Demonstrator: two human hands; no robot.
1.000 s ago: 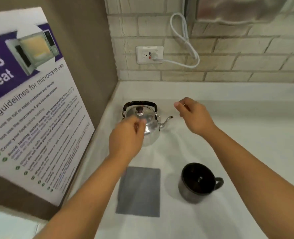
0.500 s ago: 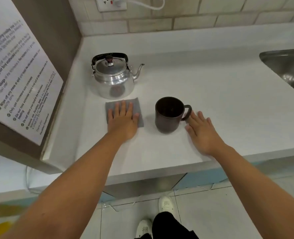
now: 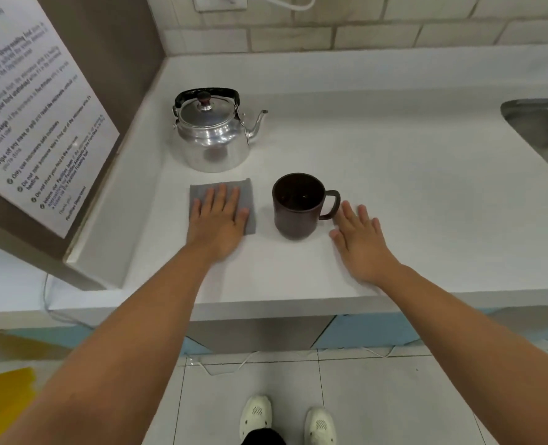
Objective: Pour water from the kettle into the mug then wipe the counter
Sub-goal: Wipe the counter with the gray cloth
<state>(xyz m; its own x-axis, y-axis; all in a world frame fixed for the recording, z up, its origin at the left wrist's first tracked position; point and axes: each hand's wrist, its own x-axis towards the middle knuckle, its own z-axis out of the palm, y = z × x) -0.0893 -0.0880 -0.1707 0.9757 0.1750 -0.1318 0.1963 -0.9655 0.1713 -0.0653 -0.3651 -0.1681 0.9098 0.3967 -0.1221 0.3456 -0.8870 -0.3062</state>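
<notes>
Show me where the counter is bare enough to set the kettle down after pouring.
Widest bare patch: between mug and sink, beyond the right hand. Also bare behind the kettle toward the wall. Crowded: kettle, cloth under the left hand, and mug.

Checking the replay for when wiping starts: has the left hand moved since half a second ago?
No. The left hand lies flat on the grey cloth, below the kettle, as before.

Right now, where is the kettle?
The kettle stands at the counter's back left corner, just behind the grey cloth, spout pointing right.
</notes>
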